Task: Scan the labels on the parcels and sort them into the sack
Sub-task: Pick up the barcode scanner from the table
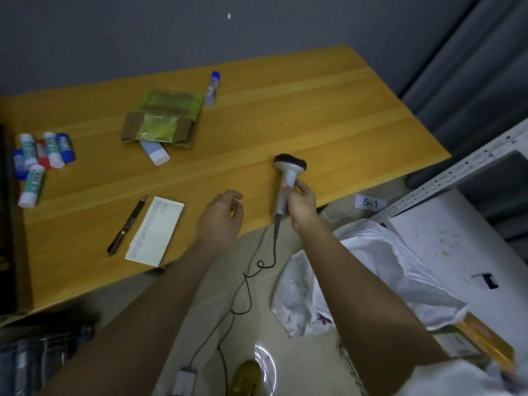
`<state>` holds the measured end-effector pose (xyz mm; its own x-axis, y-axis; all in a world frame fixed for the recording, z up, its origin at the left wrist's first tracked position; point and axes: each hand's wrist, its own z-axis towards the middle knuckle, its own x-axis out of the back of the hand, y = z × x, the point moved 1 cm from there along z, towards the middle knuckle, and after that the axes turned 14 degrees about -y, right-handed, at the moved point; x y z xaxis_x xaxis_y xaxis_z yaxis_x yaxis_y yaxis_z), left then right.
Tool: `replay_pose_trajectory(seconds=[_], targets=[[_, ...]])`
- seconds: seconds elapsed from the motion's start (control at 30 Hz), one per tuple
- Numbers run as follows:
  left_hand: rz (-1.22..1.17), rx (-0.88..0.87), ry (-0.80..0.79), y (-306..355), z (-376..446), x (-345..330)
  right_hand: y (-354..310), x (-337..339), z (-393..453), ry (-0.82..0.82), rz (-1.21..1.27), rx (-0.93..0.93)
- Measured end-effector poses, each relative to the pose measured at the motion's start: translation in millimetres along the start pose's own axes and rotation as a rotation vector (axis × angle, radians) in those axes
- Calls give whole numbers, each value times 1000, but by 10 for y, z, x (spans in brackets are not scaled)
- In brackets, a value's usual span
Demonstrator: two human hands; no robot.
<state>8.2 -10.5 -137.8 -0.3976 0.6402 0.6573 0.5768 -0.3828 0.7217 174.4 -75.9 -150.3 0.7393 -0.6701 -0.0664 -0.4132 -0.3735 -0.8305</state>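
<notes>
My right hand (303, 205) grips the handle of a white barcode scanner (288, 174) with a dark head, held over the near right edge of the wooden table (314, 110). Its black cable (257, 270) curls down toward the floor. My left hand (221, 214) hovers empty beside it, fingers loosely curled. A green-wrapped cardboard parcel (161, 118) lies mid-table with a white-and-blue tube (154, 152) sticking out beneath it. A white sack (385, 270) stands crumpled on the floor under my right forearm.
Several glue sticks (43, 158) are clustered at the table's left, another one (212, 87) at the back. A pen (127, 225) and a paper slip (155, 230) lie near the front edge. A white shelf frame (463, 167) with a "5-1" tag (370, 202) stands right.
</notes>
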Motion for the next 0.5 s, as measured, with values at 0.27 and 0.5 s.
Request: replay_pose_trajectory(seconds=[0.27,0.5], targets=[[25,-53,-216,846,-110,-876,596,1289,-1219,-28,162,34],[20,-96,-546,1576,-739,-2147,1436,2656,-2449,152,296,-20]])
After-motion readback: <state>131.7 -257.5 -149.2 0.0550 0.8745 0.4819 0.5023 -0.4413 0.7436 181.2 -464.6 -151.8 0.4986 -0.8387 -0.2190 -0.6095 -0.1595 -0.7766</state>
